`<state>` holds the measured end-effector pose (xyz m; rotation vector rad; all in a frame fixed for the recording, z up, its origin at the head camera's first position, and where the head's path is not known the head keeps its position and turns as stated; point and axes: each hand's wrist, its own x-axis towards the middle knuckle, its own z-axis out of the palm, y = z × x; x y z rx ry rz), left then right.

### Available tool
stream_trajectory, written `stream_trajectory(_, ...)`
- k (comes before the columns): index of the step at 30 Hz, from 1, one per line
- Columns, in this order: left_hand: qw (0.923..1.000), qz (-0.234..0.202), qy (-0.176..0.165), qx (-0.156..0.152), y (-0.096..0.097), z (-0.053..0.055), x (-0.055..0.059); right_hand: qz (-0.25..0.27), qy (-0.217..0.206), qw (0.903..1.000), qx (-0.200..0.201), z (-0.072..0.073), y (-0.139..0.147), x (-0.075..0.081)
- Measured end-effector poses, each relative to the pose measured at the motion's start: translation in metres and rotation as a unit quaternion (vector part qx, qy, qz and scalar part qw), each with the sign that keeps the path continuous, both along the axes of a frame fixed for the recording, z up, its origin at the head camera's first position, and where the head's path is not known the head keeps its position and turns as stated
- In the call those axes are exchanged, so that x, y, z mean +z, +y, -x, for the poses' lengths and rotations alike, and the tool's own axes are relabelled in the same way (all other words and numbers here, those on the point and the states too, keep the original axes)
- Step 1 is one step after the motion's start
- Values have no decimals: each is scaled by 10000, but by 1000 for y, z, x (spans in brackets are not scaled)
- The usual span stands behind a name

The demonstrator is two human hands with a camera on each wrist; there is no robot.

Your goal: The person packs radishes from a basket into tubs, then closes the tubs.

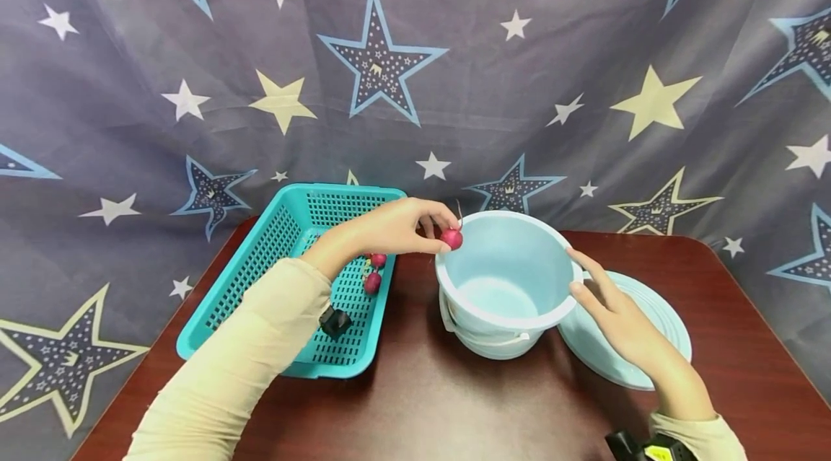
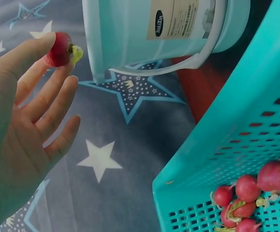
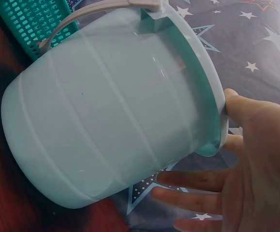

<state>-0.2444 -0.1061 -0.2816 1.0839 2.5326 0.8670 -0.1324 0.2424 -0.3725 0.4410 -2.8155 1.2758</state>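
My left hand point(image 1: 415, 225) pinches a small red radish point(image 1: 451, 238) between thumb and fingertips, at the left rim of a pale blue bucket point(image 1: 500, 345). A thin root sticks up from this radish, and a yellow-green stem stub point(image 2: 77, 54) shows in the left wrist view. The other left fingers are spread. My right hand point(image 1: 620, 324) holds the bucket's right rim with thumb and index finger; its remaining fingers point(image 3: 193, 180) stretch out beside the wall. Several more radishes point(image 2: 247, 187) lie in a turquoise perforated basket point(image 1: 227, 302), partly hidden by my left arm in the head view.
A round pale blue lid point(image 1: 656, 317) lies on the dark red table point(image 1: 454, 418), right of the bucket and partly under my right hand. The bucket's handle point(image 2: 198, 60) hangs down its side. Behind the table hangs a grey star-patterned cloth point(image 1: 480, 107).
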Motion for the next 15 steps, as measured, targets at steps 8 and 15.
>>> stream_trajectory(8,9999,91,52,-96,9,0,-11,-71,31,10000,-44,-4,-1,-3)
stream_trajectory(15,9999,87,78,-105,13,4,-12,-148,94,9998,-74,-2,-1,-1)
